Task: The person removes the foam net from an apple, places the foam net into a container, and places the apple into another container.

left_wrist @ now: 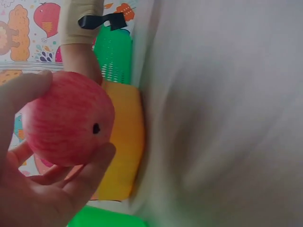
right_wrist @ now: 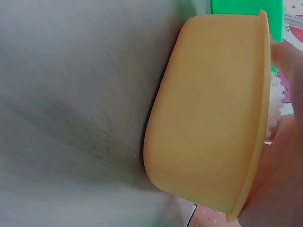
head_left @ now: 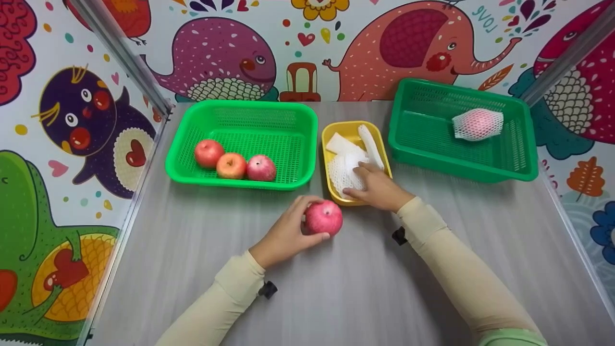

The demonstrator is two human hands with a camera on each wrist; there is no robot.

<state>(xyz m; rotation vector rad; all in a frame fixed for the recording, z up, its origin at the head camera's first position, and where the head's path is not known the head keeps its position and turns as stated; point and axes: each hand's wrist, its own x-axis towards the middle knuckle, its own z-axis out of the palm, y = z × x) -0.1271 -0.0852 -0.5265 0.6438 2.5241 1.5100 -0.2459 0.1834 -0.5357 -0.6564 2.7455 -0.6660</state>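
Thumb and fingers of my left hand (head_left: 288, 233) curl round a red apple (head_left: 324, 218), gripping it just in front of the yellow basket (head_left: 358, 203). The left wrist view shows the same apple (left_wrist: 68, 118) close up, with a dark spot on its side. My right hand (head_left: 379, 189) reaches over the basket's near right rim. Its thumb and fingers are spread apart over white foam fruit nets (head_left: 347, 166) and touch them. In the right wrist view the basket wall (right_wrist: 208, 113) hides most of the fingers and nets.
At the left, a bright green basket (head_left: 240, 186) holds three apples (head_left: 231, 166). A dark green basket (head_left: 461, 168) at the right contains an apple in a white foam net (head_left: 478, 125). Patterned walls and metal posts (head_left: 129, 53) bound the grey table (head_left: 336, 298).
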